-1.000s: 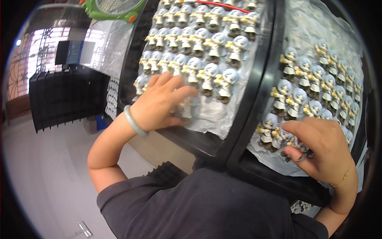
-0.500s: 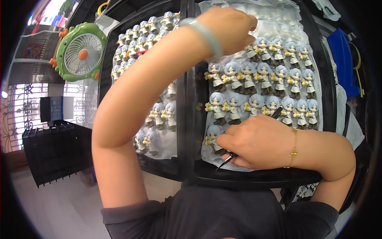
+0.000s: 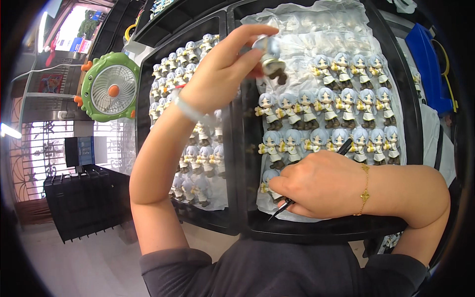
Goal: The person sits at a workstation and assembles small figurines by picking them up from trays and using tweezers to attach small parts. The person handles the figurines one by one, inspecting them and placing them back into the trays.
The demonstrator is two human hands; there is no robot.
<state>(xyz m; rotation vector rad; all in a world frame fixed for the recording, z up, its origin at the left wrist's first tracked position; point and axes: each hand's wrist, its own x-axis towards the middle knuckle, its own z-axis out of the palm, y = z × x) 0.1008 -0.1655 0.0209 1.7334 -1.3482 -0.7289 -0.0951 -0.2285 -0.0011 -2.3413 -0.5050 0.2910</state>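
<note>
My left hand (image 3: 215, 81) is raised over the far left part of the right-hand tray, its fingers closed around a small figurine (image 3: 273, 64) with pale blue hair, light clothes and dark boots. The figurine is slightly blurred and tilted. My right hand (image 3: 316, 184) rests low over the near rows, gripping a slim black fine-tipped pen (image 3: 281, 209) that slants down to the left. Its fingers partly cover a near-left figurine (image 3: 267, 185); whether they touch it I cannot tell. Rows of matching figurines (image 3: 326, 104) lie on crumpled white lining (image 3: 292, 39) in the black tray (image 3: 326, 230).
A second black tray (image 3: 205, 218) on the left holds more figurines (image 3: 203, 161), partly behind my left arm. Beyond it stands a green fan (image 3: 123, 59) with an orange hub. A blue bin (image 3: 428, 74) is at the right, and a black crate (image 3: 81, 208) sits lower left.
My left hand has come back from the far row toward the left, now carrying a figurine taken from that row. My right hand keeps its hold on the pen. The view has shifted slightly.
</note>
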